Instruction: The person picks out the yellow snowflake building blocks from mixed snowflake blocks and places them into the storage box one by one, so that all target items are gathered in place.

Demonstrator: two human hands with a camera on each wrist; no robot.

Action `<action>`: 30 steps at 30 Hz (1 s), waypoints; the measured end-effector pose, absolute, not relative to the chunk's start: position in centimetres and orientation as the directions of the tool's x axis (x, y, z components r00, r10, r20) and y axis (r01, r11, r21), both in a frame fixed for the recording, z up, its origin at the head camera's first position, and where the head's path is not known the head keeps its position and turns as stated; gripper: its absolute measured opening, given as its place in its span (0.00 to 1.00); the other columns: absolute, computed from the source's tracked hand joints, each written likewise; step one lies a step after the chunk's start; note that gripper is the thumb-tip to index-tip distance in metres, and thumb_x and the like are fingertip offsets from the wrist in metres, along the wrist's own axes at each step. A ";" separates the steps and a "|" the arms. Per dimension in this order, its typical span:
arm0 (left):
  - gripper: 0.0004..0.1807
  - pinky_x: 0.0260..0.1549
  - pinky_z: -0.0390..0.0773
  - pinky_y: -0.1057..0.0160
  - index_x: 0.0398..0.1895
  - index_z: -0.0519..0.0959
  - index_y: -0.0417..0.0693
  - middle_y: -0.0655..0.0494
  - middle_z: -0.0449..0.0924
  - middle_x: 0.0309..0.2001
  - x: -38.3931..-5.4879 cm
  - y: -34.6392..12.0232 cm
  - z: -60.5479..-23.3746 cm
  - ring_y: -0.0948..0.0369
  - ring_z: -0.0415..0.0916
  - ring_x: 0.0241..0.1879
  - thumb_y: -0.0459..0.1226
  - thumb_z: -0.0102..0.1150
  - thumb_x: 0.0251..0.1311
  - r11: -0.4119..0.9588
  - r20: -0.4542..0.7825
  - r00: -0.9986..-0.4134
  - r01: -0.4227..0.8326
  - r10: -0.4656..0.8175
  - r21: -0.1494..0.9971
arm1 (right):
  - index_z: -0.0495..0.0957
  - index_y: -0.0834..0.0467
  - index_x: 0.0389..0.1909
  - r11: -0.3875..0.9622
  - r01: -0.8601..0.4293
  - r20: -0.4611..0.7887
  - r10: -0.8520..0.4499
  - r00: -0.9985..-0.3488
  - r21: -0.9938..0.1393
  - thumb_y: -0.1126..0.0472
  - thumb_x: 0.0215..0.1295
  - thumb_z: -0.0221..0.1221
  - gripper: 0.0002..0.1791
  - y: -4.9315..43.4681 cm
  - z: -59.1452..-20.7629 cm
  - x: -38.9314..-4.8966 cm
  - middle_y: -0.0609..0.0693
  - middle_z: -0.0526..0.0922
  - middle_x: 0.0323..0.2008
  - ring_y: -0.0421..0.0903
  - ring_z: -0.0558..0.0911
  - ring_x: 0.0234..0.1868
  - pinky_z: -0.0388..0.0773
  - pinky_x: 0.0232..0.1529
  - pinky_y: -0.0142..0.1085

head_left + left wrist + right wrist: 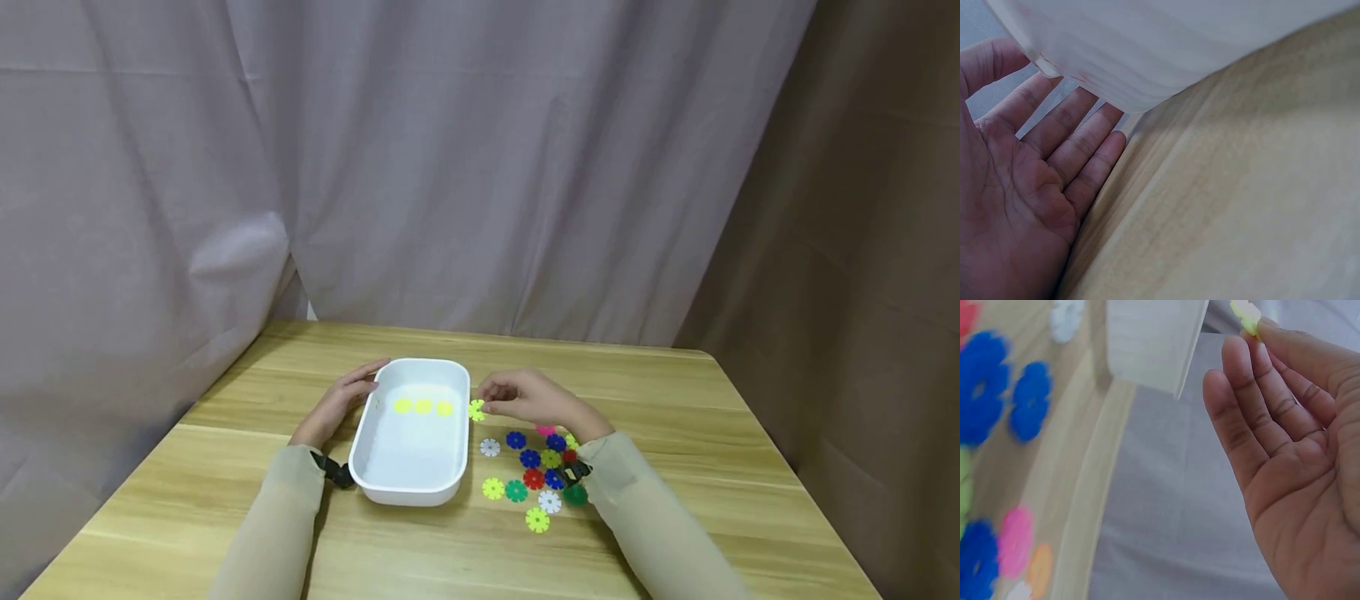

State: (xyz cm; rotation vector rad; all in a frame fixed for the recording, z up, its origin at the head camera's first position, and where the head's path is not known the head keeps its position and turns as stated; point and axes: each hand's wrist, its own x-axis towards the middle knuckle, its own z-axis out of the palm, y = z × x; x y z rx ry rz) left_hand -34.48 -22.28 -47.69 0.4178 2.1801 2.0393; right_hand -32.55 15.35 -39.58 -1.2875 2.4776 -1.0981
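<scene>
A white plastic tray sits on the table, with three yellow notched discs in a row inside it. My left hand rests at the tray's left side. In the left wrist view its fingers stretch out along the tray's outer wall. Between thumb and fingertips, my right hand pinches a yellow notched disc, held beside the tray's right rim. The right wrist view shows the same yellow disc at the fingertips, partly cut off by the frame's top.
Loose notched discs lie right of the tray: blue, red, green, white, pink and yellow. Some are partly hidden under my right wrist. Grey curtains hang behind the wooden table.
</scene>
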 end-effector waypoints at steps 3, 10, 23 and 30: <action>0.29 0.63 0.70 0.58 0.74 0.68 0.55 0.49 0.68 0.71 -34.5 -22.4 -47.8 0.50 0.69 0.67 0.39 0.52 0.70 0.051 0.101 -0.954 0.120 0.281 0.991 | 0.83 0.53 0.48 0.352 -0.660 0.198 -0.768 -0.609 -0.663 0.59 0.70 0.63 0.09 13.8 -39.2 -33.0 0.43 0.86 0.39 0.41 0.84 0.41 0.83 0.45 0.37; 0.29 0.61 0.72 0.61 0.74 0.69 0.55 0.51 0.70 0.70 -34.8 -22.6 -47.9 0.55 0.72 0.64 0.39 0.53 0.70 0.053 0.105 -0.958 0.124 0.269 0.991 | 0.83 0.57 0.48 0.356 -0.678 0.144 -0.813 -0.564 -0.644 0.59 0.70 0.62 0.10 9.5 -38.8 -34.4 0.43 0.86 0.37 0.39 0.83 0.39 0.82 0.43 0.35; 0.28 0.66 0.67 0.57 0.74 0.69 0.58 0.54 0.68 0.71 -34.7 -22.2 -48.1 0.54 0.67 0.68 0.39 0.51 0.71 0.043 0.087 -0.957 0.103 0.277 0.994 | 0.81 0.66 0.49 0.350 -0.643 0.028 -0.865 -0.501 -0.681 0.66 0.70 0.60 0.11 4.3 -38.2 -36.2 0.53 0.87 0.38 0.42 0.85 0.37 0.84 0.41 0.38; 0.28 0.68 0.64 0.53 0.73 0.69 0.59 0.55 0.69 0.71 -34.8 -22.4 -48.2 0.54 0.67 0.69 0.40 0.51 0.70 0.040 0.075 -0.958 0.089 0.278 0.995 | 0.81 0.66 0.49 0.369 -0.536 -0.059 -0.860 -0.508 -0.760 0.67 0.70 0.58 0.11 2.3 -36.8 -36.8 0.65 0.85 0.43 0.53 0.86 0.42 0.84 0.45 0.50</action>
